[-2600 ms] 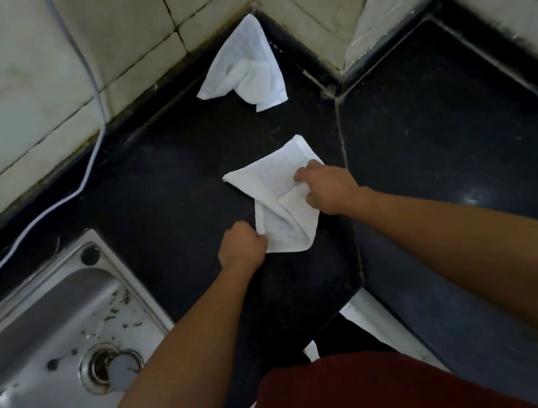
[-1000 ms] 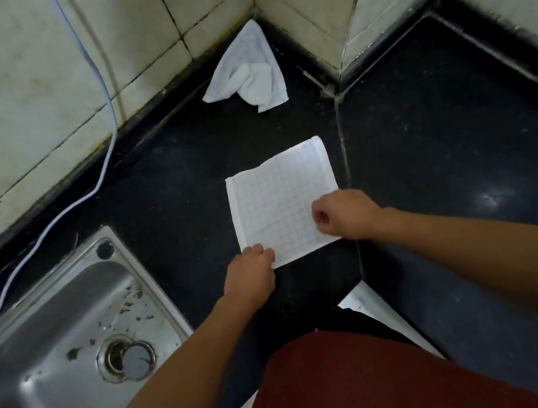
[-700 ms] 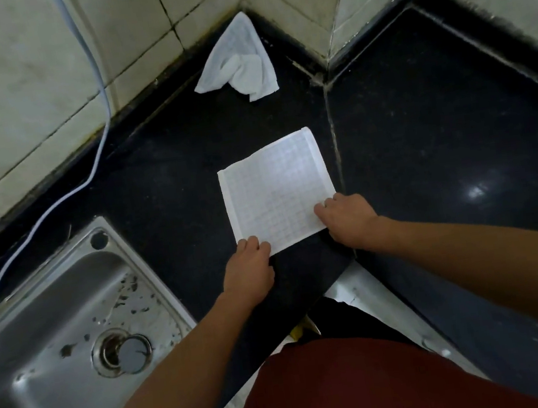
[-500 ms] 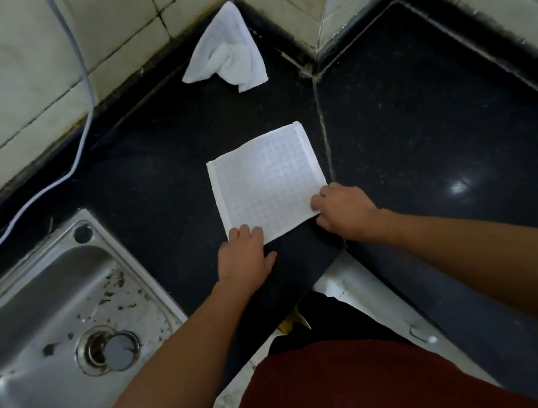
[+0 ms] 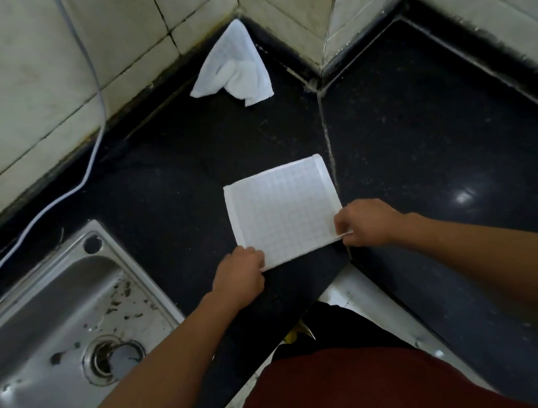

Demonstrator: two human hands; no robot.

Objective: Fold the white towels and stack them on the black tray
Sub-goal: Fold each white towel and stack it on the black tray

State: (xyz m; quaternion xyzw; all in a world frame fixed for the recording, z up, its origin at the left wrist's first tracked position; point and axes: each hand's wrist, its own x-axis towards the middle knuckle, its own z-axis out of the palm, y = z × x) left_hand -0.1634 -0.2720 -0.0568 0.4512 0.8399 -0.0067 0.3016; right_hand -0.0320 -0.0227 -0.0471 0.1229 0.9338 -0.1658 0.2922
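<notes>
So this is a black stone countertop [image 5: 423, 133] that wraps around an inside corner, with off-white wall tiles [image 5: 2, 85] behind it and pretty grimy dark grout along the back edge. A seam [image 5: 326, 133] runs from the corner towards the near edge, and the right slab has a bright glare spot on it.

One white towel [image 5: 284, 212] lies spread flat as a square just left of that seam, close to the near edge. The left hand [image 5: 239, 273] has its fingers curled over the near-left corner, pinching it. The right hand [image 5: 365, 223] pinches the near-right corner, which looks slightly lifted off the stone. Can't really tell if it's one layer or already doubled over.

A second white towel [image 5: 234, 67] sits crumpled far back, tucked against the wall corner, well apart from the flat one.

On the left there's a steel sink [image 5: 52, 320] set into the counter, with dark specks around the drain [image 5: 113, 359]. A pale cable [image 5: 86, 91] hangs down the wall and trails across the counter behind the sink.
</notes>
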